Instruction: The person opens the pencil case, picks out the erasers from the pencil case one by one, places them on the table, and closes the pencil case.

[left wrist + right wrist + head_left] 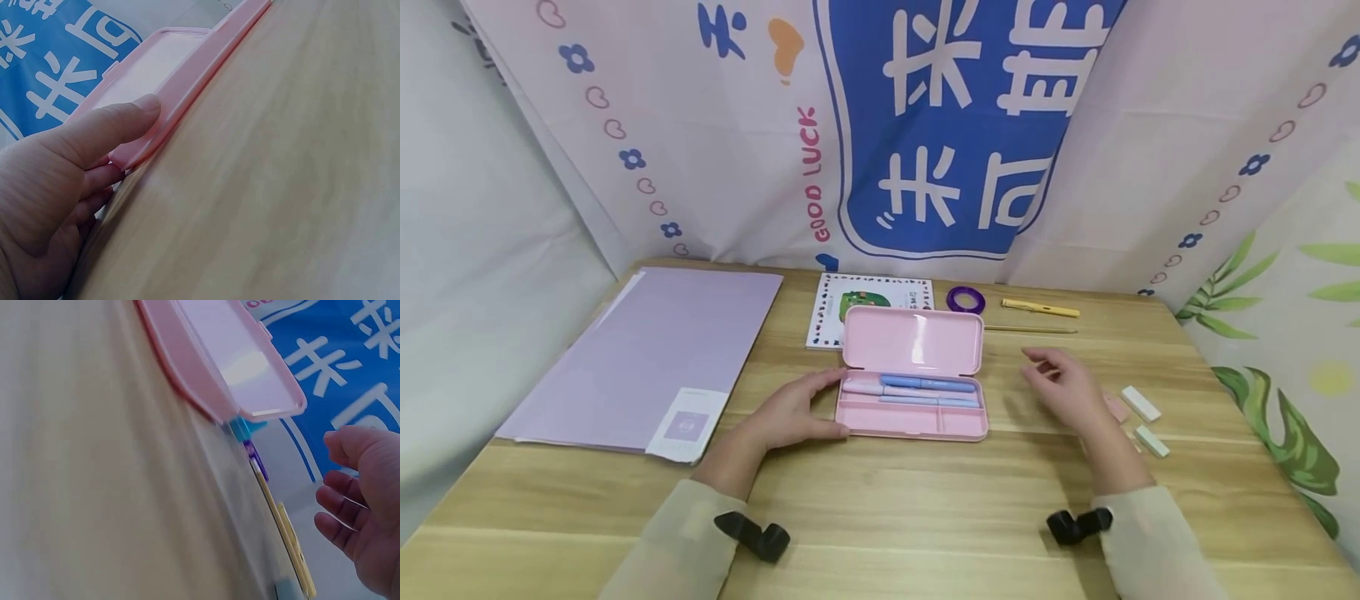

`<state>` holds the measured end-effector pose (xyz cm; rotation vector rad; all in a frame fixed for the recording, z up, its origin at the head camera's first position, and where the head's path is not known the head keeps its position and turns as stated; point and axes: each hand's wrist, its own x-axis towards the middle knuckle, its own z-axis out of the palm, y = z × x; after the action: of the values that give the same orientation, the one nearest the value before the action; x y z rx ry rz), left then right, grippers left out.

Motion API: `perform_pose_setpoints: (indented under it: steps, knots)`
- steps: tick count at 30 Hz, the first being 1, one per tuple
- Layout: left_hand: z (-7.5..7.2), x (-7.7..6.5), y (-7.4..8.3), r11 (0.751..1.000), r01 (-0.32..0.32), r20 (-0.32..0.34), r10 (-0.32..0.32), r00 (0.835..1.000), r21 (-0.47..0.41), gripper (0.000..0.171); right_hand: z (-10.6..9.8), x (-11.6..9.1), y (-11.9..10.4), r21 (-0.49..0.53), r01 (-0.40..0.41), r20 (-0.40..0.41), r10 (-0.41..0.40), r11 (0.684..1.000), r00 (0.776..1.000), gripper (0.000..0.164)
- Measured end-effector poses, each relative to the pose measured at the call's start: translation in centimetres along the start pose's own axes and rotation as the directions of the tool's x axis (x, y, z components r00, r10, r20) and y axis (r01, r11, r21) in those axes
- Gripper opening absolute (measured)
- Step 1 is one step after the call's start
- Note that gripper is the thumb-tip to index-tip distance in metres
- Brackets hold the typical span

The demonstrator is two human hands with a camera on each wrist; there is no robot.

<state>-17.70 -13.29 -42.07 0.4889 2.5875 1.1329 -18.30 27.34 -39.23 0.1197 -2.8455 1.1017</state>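
Note:
A pink pencil case [887,419] lies on the table with its lid [917,329] raised at the back. Inside are a blue pen [940,384], a pink pen [865,388] and a light blue pen [917,401]. My left hand [793,408] holds the case's left end, thumb at the front corner and fingers at the side. The left wrist view shows the thumb [134,119] against the case's front wall. To the right of the case, my right hand [1063,392] hovers with loosely bent fingers and nothing in them, as the right wrist view confirms.
A purple folder [662,342] lies at the left. Behind the case are an illustrated booklet [820,321], a purple tape ring [953,305], a yellow pen [1041,308] and a pencil [1033,329]. A white eraser [1141,403] and a green eraser [1152,441] lie beside the right wrist.

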Motion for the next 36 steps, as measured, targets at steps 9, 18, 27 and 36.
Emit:
perform_pose_setpoints:
  steps: [9, 18, 27, 36]
  knots:
    - [0.0, 0.1, -0.2, 1.0, -0.021, -0.009, 0.021, 1.0, -0.002, 0.092, 2.0, 5.4, -2.9, 0.088, -0.012, 0.073, 0.005, 0.996, 0.997, 0.042]
    - [0.0, 0.0, -0.1, 1.0, -0.016, -0.008, 0.016, 1.0, -0.003, 0.093, 3.1, 7.7, -4.5, 0.139, -0.105, 0.137, 0.085, 0.985, 0.987, 0.045]
    - [0.2, 0.0, 0.0, 0.998, -0.004, -0.032, 0.002, 0.999, -0.06, 0.106, 2.1, 5.2, -4.7, 0.187, -0.037, 0.114, 0.016, 0.982, 0.993, 0.044]
    - [0.3, -0.1, -0.1, 0.998, -0.026, -0.045, 0.023, 0.999, -0.064, 0.114, 2.1, -0.3, -4.1, 0.259, 0.088, 0.08, -0.112, 0.962, 0.99, 0.027]
